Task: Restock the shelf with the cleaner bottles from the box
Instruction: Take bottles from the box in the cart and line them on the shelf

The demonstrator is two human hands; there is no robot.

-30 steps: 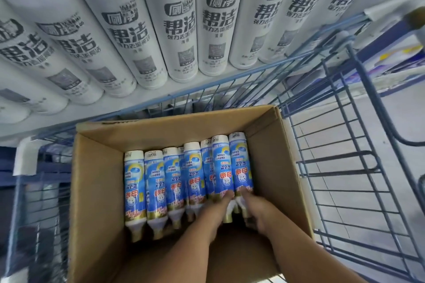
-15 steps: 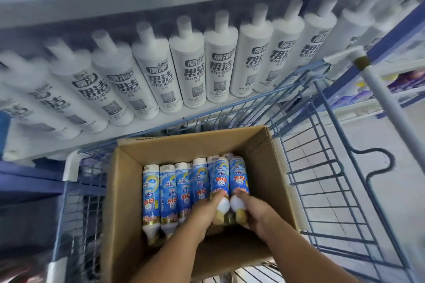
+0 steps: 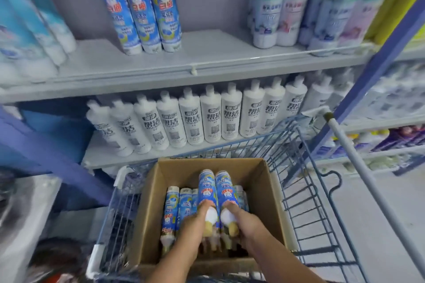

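Two blue cleaner bottles are being gripped at once, one by each hand. The fingers of the left hand (image 3: 195, 223) are curled round the neck end of the left bottle (image 3: 207, 190), and the fingers of the right hand (image 3: 246, 220) are wrapped round the same part of the right bottle (image 3: 226, 190); both grips are closed on the bottles, with the white shoulders and yellowish caps showing between the fingers. The two bottles are held side by side, touching, bases pointed away from the person, raised above the remaining bottles (image 3: 177, 209) that lie in a row in the cardboard box (image 3: 269, 197). The box is carried in a blue wire cart (image 3: 305, 190), which is parked against the shelving.

The step in hand is judged to be the lift-out of a pair from the box. On the upper shelf (image 3: 207, 60), three matching blue bottles (image 3: 142, 7) are standing, with bare shelf to their right. The next move would call for both bottles to be raised clear of the box rim, turned upright with caps on top, and carried past the white bottles (image 3: 207, 117) of the lower shelf to that gap.
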